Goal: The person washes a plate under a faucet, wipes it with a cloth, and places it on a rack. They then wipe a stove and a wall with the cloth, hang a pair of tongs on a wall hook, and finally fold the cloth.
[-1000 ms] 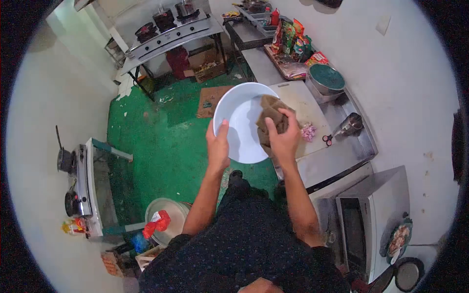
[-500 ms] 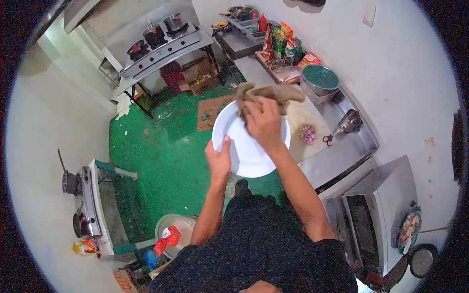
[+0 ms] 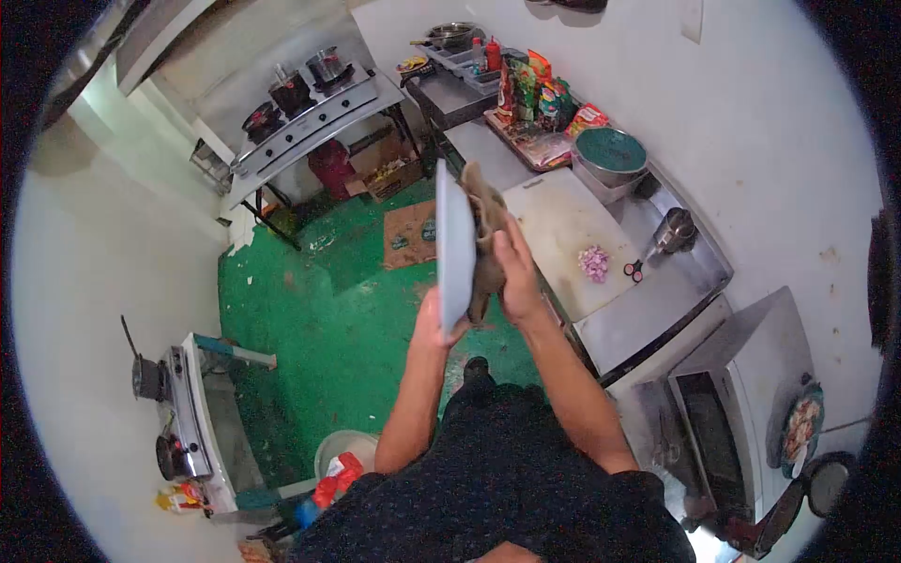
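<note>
A white plate (image 3: 454, 249) is held up on edge in front of me, seen nearly side-on. My left hand (image 3: 435, 321) grips its lower rim, with the fingers partly hidden behind it. On the plate's right side a brown cloth (image 3: 485, 258) is bunched against the surface. My right hand (image 3: 516, 274) is closed on this cloth and presses it to the plate. Close by on the right, a white cutting board (image 3: 554, 220) carries a small pile of chopped purple onion (image 3: 594, 264).
Scissors (image 3: 633, 271) and a metal cup (image 3: 674, 232) sit on the steel counter right of the board. Behind them stands a bowl with a green cover (image 3: 610, 153). A stove (image 3: 305, 117) with pots is at the back left; a microwave (image 3: 709, 427) is at lower right.
The plate has turned from facing me to standing on edge. My right hand and the cloth have moved down from the plate's top to its right side.
</note>
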